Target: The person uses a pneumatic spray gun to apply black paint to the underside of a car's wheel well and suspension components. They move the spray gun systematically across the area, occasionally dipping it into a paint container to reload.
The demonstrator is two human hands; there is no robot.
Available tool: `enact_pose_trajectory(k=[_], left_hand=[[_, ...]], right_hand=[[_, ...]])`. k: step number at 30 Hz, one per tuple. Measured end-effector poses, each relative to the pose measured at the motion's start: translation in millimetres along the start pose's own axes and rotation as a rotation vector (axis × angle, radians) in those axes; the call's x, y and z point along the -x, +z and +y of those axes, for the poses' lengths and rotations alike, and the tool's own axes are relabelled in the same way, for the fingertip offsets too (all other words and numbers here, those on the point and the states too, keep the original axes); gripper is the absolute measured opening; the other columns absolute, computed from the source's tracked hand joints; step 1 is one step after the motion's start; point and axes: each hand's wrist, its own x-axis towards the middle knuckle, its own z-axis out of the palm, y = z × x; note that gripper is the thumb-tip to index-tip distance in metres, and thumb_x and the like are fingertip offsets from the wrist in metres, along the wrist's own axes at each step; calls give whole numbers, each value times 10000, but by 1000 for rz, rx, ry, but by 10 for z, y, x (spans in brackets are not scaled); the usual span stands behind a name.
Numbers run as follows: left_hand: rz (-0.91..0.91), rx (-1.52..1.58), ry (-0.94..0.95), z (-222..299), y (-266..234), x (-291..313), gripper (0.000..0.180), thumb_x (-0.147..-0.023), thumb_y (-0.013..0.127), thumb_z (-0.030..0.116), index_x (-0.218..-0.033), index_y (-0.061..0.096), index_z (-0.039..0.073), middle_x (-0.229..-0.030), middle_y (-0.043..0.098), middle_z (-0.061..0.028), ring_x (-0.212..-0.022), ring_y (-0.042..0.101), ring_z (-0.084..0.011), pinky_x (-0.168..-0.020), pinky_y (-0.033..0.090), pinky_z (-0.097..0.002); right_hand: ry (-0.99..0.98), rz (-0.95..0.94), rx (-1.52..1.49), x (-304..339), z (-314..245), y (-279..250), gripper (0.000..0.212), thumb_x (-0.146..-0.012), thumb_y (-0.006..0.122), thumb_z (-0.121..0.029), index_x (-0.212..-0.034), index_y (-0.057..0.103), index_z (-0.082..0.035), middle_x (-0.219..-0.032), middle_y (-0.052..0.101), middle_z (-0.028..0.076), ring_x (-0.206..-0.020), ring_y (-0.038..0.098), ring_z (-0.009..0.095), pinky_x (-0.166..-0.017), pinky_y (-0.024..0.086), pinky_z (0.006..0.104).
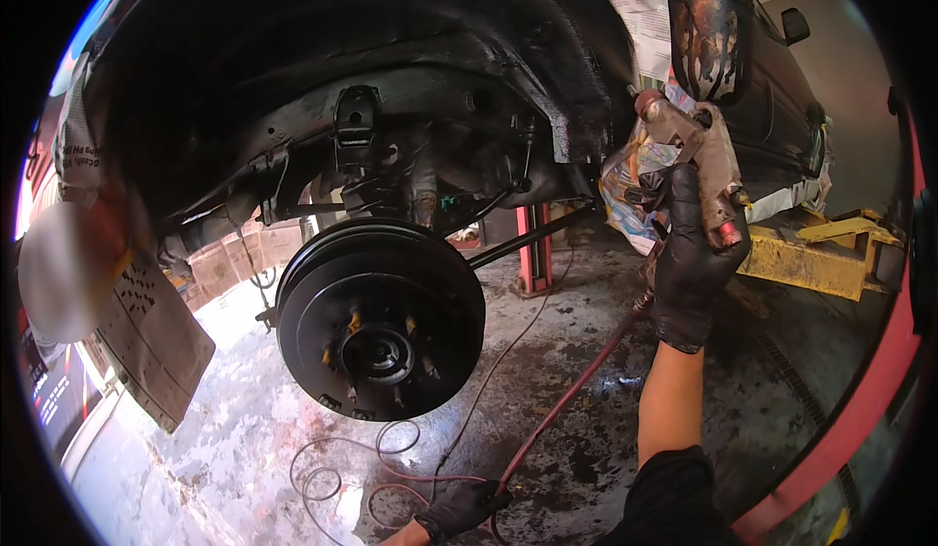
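My right hand (696, 277), in a black glove, is closed round the handle of a spray gun (718, 155) raised at the right. The gun's metal body is stained, and a dark cup with paint runs (705, 43) sits above it. From the handle a red air hose (576, 380) curves down to my left hand (464, 507). That hand, also black-gloved, is closed on the hose near the lower edge. Ahead of me is a glossy black brake drum (381, 321) with several studs around its hub. Over it arches the black wheel well (410, 48).
Loops of thin hose (332, 468) lie on the stained floor (244, 390). A yellow lift arm (811, 253) reaches under the vehicle, and a red post (889, 370) rises at the right. Masking newspaper (156, 341) hangs at the left, where another person (68, 273) is partly visible.
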Motion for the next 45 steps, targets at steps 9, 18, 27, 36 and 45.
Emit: enact_pose_trajectory(k=[9, 18, 27, 36, 45], left_hand=[[6, 23, -47, -42, -25, 54, 327, -981, 635, 350, -1137, 709, 72, -1032, 723, -153, -963, 698, -264, -838, 530, -373], [52, 11, -76, -141, 20, 145, 344, -978, 641, 356, -1136, 693, 56, -1023, 718, -156, -956, 693, -276, -827, 528, -380], [51, 59, -94, -42, -199, 305, 361, -987, 623, 376, -1159, 693, 67, -1037, 720, -155, -961, 695, -267, -837, 529, -380], [61, 109, -79, -107, -352, 527, 310, -985, 640, 329, -1146, 704, 72, -1061, 728, -142, -981, 702, -242, -842, 532, -366], [121, 42, 53, -47, -554, 557, 289, -979, 652, 299, -1134, 703, 61, -947, 730, -158, -841, 721, -287, -755, 549, -374]], right_hand=[[-90, -32, -85, 22, -55, 191, 314, -944, 693, -123, -1202, 635, 46, -1144, 684, 94, -1019, 652, 165, -890, 531, 325], [-18, -17, -145, 79, -102, 373, 299, -934, 706, -92, -1195, 653, 45, -1169, 676, 95, -1018, 653, 157, -880, 532, 312], [-55, 5, -135, 67, -144, 662, 288, -957, 659, -81, -1216, 668, 47, -1214, 678, 119, -1091, 653, 175, -960, 515, 337], [-107, -149, -375, 53, -355, 1074, 339, -941, 682, -80, -1253, 625, 39, -1221, 666, 102, -1072, 655, 155, -941, 519, 316], [-235, -74, -119, -45, -267, 1316, 314, -942, 715, -156, -1179, 663, 44, -1096, 703, 92, -960, 661, 132, -822, 523, 293]])
